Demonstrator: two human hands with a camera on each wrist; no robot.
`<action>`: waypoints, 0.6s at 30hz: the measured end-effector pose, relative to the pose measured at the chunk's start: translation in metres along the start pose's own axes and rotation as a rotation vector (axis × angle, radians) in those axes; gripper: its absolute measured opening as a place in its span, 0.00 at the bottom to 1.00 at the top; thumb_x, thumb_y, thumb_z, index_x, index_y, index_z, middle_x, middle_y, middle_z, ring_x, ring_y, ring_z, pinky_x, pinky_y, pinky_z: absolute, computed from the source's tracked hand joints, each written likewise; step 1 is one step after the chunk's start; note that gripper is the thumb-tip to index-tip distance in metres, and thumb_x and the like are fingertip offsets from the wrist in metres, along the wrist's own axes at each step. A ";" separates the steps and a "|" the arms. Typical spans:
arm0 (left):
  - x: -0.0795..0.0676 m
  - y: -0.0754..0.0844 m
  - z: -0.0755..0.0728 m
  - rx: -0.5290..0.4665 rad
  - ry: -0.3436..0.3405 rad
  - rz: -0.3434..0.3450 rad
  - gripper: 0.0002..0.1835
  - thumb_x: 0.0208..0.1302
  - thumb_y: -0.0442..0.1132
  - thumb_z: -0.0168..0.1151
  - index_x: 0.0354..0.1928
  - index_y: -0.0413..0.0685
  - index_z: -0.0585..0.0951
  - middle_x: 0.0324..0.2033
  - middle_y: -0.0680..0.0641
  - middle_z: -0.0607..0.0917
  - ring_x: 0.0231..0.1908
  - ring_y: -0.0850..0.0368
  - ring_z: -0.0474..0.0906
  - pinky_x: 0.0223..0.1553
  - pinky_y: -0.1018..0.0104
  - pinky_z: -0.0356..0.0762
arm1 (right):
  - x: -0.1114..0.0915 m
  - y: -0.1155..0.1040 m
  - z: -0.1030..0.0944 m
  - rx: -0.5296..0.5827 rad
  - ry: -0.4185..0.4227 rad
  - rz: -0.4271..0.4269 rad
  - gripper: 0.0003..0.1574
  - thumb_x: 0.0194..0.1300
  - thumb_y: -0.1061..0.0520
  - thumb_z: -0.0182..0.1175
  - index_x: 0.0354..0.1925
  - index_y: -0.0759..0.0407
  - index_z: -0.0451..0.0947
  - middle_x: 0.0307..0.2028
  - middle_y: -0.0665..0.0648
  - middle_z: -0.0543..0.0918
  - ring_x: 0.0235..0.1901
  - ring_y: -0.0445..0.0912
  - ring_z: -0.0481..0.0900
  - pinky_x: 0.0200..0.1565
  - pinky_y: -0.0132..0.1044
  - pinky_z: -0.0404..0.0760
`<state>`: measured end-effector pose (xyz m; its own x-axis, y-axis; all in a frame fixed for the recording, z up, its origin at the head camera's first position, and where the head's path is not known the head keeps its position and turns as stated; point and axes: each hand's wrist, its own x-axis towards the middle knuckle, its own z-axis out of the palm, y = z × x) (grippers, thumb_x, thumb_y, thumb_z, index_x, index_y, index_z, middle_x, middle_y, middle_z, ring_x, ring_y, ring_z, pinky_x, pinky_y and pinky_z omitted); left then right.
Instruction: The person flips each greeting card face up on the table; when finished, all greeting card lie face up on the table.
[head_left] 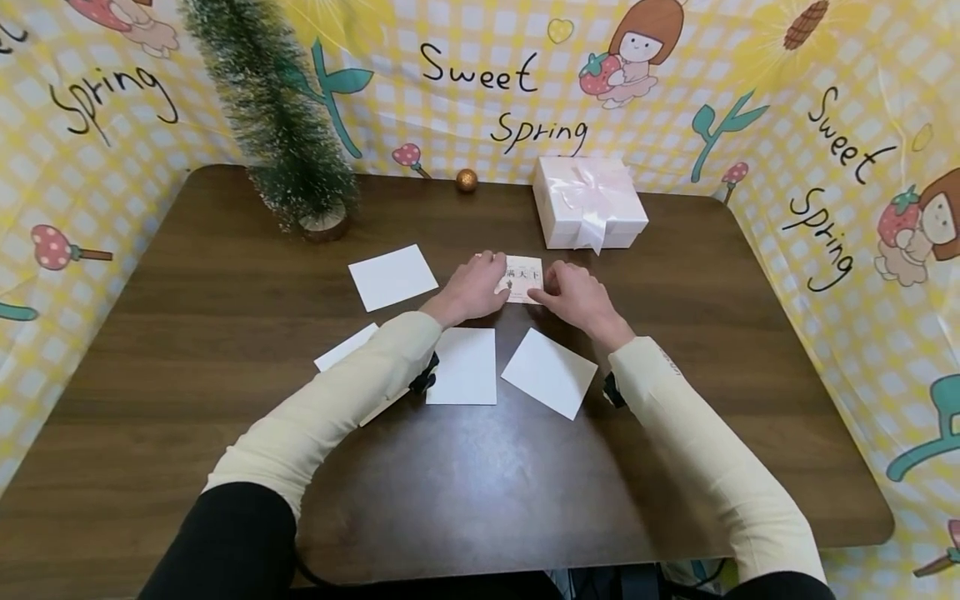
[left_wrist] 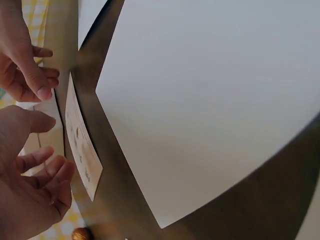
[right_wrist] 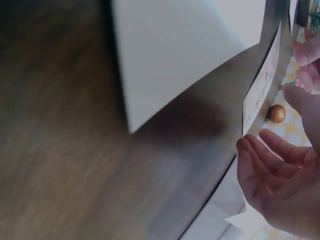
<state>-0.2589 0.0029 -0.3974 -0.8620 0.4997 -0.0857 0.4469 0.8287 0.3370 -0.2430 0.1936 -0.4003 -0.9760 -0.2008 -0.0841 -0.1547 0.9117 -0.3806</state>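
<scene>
A small printed card (head_left: 523, 282) with dark characters lies flat on the table, between the two hands. My left hand (head_left: 474, 285) is over its left side and covers part of it. In the left wrist view that left hand (left_wrist: 35, 180) has loosely bent fingers, with the thumb apart from them and nothing pinched. My right hand (head_left: 579, 297) is at the card's right edge, thumb tip by the lower right corner. In the right wrist view the right hand (right_wrist: 280, 175) has relaxed fingers, their tips close to the end of the card (right_wrist: 262, 82).
Blank white sheets lie around: one at the back left (head_left: 393, 277), one in the middle (head_left: 461, 371), one at the right (head_left: 550, 372); more white paper (head_left: 347, 346) is partly under the left sleeve. Behind stand a small tree (head_left: 281, 125), a gold ball (head_left: 467, 181) and a white gift box (head_left: 588, 204).
</scene>
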 end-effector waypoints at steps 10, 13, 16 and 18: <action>-0.017 0.015 0.005 0.112 -0.040 0.274 0.16 0.69 0.40 0.57 0.52 0.37 0.74 0.47 0.40 0.76 0.46 0.45 0.73 0.46 0.53 0.75 | -0.036 0.001 -0.007 -0.076 -0.058 -0.131 0.38 0.65 0.42 0.62 0.61 0.67 0.70 0.55 0.66 0.76 0.51 0.58 0.77 0.49 0.56 0.77; -0.023 0.020 0.008 0.139 -0.060 0.337 0.14 0.69 0.39 0.56 0.51 0.39 0.75 0.46 0.42 0.76 0.46 0.46 0.72 0.46 0.52 0.73 | -0.048 0.001 -0.007 -0.091 -0.072 -0.170 0.41 0.64 0.40 0.63 0.63 0.66 0.69 0.57 0.66 0.75 0.55 0.59 0.76 0.52 0.56 0.77; -0.030 0.024 0.011 0.165 -0.074 0.406 0.11 0.69 0.37 0.55 0.50 0.40 0.76 0.47 0.43 0.77 0.48 0.47 0.72 0.49 0.50 0.72 | -0.061 0.002 -0.006 -0.111 -0.112 -0.195 0.45 0.63 0.39 0.64 0.65 0.67 0.67 0.59 0.67 0.74 0.58 0.59 0.74 0.54 0.54 0.76; -0.035 0.027 0.013 0.178 -0.085 0.450 0.11 0.69 0.35 0.54 0.50 0.41 0.77 0.49 0.43 0.77 0.50 0.47 0.72 0.51 0.50 0.72 | -0.070 0.003 -0.005 -0.130 -0.142 -0.217 0.48 0.62 0.38 0.65 0.67 0.68 0.65 0.62 0.68 0.72 0.60 0.59 0.72 0.56 0.54 0.75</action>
<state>-0.2139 0.0109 -0.3980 -0.5543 0.8310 -0.0473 0.8110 0.5520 0.1935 -0.1755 0.2125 -0.3906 -0.8881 -0.4360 -0.1456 -0.3848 0.8785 -0.2833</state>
